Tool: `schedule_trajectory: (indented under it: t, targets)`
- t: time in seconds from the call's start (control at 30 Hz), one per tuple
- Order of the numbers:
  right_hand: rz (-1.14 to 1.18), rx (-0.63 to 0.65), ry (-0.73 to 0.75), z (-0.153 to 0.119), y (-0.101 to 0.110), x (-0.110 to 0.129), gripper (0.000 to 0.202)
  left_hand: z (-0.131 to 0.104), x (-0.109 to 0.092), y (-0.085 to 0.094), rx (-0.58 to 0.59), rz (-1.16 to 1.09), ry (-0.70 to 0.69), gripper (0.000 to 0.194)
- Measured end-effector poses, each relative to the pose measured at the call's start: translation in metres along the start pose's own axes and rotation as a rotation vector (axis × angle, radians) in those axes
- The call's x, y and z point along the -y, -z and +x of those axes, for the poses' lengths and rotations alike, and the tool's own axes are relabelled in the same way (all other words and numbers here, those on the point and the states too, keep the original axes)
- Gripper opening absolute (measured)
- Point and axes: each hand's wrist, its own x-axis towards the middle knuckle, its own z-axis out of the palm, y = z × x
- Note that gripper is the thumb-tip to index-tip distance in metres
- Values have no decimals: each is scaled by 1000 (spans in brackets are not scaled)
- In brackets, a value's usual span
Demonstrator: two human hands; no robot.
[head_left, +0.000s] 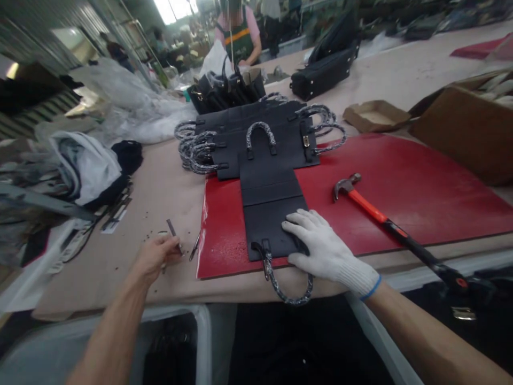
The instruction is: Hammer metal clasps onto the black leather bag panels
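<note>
A black bag panel [272, 219] with rope-like black-and-white handles lies unfolded on a red mat [360, 203]. Lying flat on its near right corner, fingers spread, is my right hand [320, 246] in a white knitted glove. One handle [290, 299] loops over the table's near edge. Left of the mat, my bare left hand [157, 256] is closed at the fingertips around a short, thin, dark metal tool [171, 228], its exact kind unclear. Another slim metal tool [195, 247] lies between that hand and the mat.
A claw hammer [377, 214] with a red-and-black handle rests on the mat at right. Beyond the panel are stacked bag panels [228, 128] with handles. Cardboard boxes [465, 128] stand at right, finished-looking black bags [324, 75] behind. A person [240, 40] works across the table.
</note>
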Motion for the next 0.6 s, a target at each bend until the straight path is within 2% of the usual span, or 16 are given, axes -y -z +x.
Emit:
schedule_trajectory:
  t: [0.07,0.13,0.23,0.3,0.37,0.43,0.5,0.6]
  targets:
    - [2,-13,2,0,-1,0,70,-11,-3,-9,52,-273,-43,29]
    - [-1,-20,-2,1,-2,0,70,-24,-7,-29,117,-457,-104,36]
    - [0,-22,-5,1,-3,0,69,-45,-15,-74,231,-694,-161,49]
    - [6,-23,-7,1,-3,-1,69,-57,-17,-108,309,-772,-177,55]
    - [12,-27,-8,0,-2,0,69,-67,-17,-138,359,-777,-213,53]
    - [19,-29,-8,0,-2,0,69,-75,-14,-160,383,-718,-284,45]
    - [29,-30,-12,0,-1,1,68,-80,-12,-173,393,-619,-369,35]
    - [37,-38,-18,0,-1,0,67,-86,-12,-179,389,-440,-476,21]
